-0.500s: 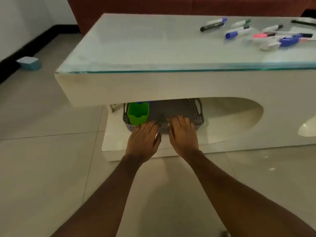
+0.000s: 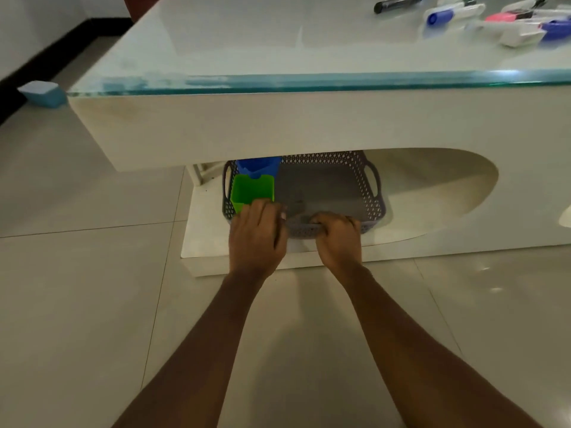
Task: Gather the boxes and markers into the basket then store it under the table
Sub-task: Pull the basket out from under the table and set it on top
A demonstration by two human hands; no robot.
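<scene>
The grey basket (image 2: 324,193) sits on the table's (image 2: 278,41) lower shelf (image 2: 204,242), mid-frame, with a green box (image 2: 251,189) and a blue box (image 2: 258,166) at its left end. The markers (image 2: 506,17) lie on the glass, upper right. My right hand (image 2: 338,236) hooks its fingers over the near rim. My left hand (image 2: 256,233) lies on that rim; I cannot tell whether it grips. I judge I'm drawing the basket out for loading: pull evenly and keep it flat and square. Its long axis runs left-right, long side towards me.
</scene>
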